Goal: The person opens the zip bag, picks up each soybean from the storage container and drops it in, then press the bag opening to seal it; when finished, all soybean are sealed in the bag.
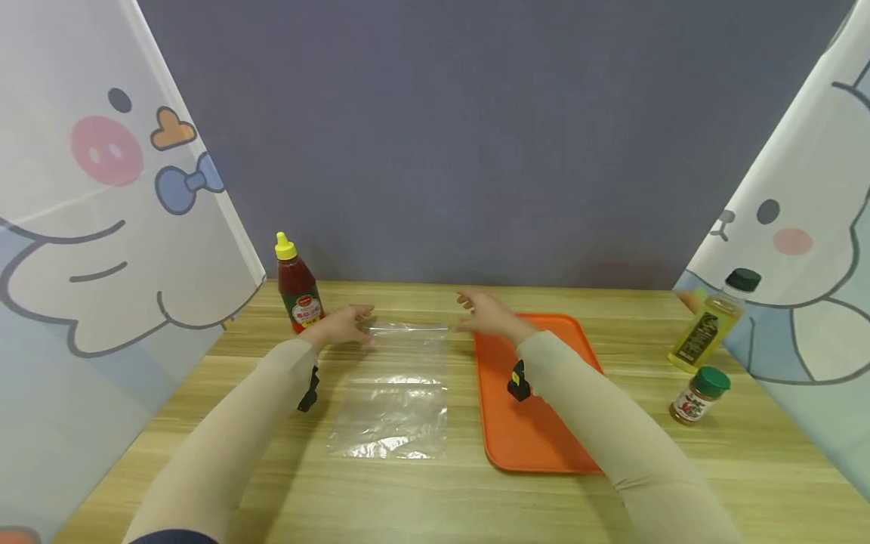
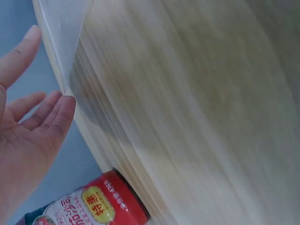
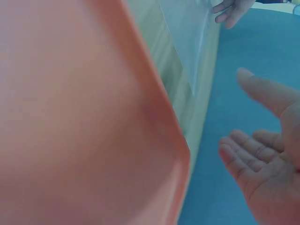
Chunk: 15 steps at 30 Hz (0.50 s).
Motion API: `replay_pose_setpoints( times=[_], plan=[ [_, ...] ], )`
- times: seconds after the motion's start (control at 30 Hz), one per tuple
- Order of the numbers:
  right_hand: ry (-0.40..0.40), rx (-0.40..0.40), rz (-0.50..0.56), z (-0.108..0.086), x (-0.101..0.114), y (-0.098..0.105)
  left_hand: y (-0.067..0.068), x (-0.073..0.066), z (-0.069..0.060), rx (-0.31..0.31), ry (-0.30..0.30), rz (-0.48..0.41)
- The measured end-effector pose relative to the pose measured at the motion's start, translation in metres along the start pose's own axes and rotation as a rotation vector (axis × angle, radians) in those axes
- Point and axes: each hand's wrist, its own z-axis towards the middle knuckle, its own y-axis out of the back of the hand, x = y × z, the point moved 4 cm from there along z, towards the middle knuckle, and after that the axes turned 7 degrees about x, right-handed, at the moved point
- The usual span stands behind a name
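Observation:
A clear zip bag [image 1: 397, 400] lies flat on the wooden table, its zip strip along the far edge. At the bag's far left corner is my left hand [image 1: 342, 325], fingers extended and thumb apart, holding nothing. In the left wrist view its fingertips [image 2: 65, 105] appear close to the bag's corner [image 2: 63, 37]; whether they touch I cannot tell. My right hand [image 1: 491, 313] hovers by the far left corner of an orange tray [image 1: 537, 431], to the right of the bag. Its thumb and fingers are spread, with nothing between them.
A red sauce bottle with a yellow cap [image 1: 299, 291] stands just behind the left hand. At the right are an oil bottle [image 1: 710, 329] and a green-lidded spice jar [image 1: 698, 397]. A grey partition [image 1: 435, 151] rises behind the table, with printed cloth panels [image 1: 88, 287] at both sides.

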Motion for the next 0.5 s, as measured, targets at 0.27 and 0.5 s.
replay_pose_setpoints(
  times=[0.27,0.5],
  plan=[
    [-0.157,-0.014,0.078,0.019,-0.001,-0.022,-0.002,0.001,0.009,-0.032,0.085,0.031],
    [-0.260,-0.062,0.187,0.027,-0.004,-0.032,-0.003,0.001,0.014,-0.099,0.133,0.077]
  ],
)
